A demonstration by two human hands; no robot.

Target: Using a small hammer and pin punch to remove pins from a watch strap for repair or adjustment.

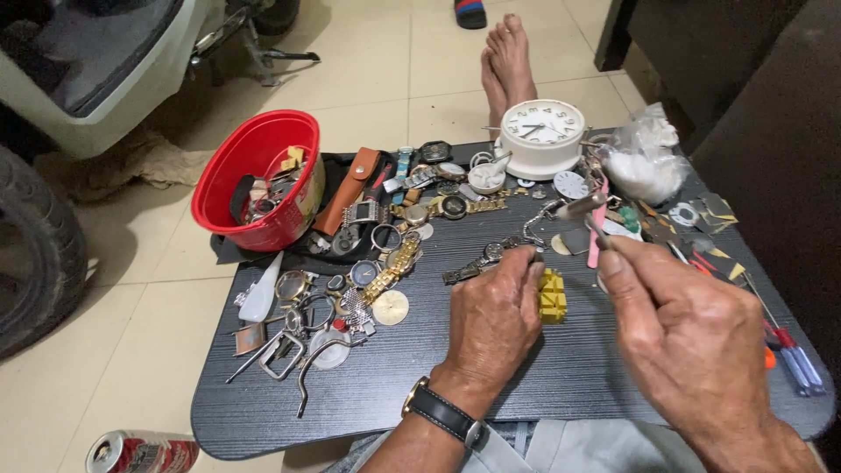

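My left hand (493, 317), with a black-strapped wristwatch on its wrist, rests on the dark tabletop (385, 385) and is closed around a yellow plastic holder block (552, 296). A watch with a metal bracelet (491, 254) lies just beyond its fingers. My right hand (683, 337) pinches a thin metal tool (585, 210) with a small hammer-like head, raised above the table to the right of the yellow block.
A red bucket (254, 180) of parts stands at the table's left. Several watches, bracelets and dials (377, 263) litter the middle. A white alarm clock (541, 131), a plastic bag (644, 158) and screwdrivers (793, 355) lie right. Tweezers (307, 372), a can (140, 451), bare feet (508, 61).
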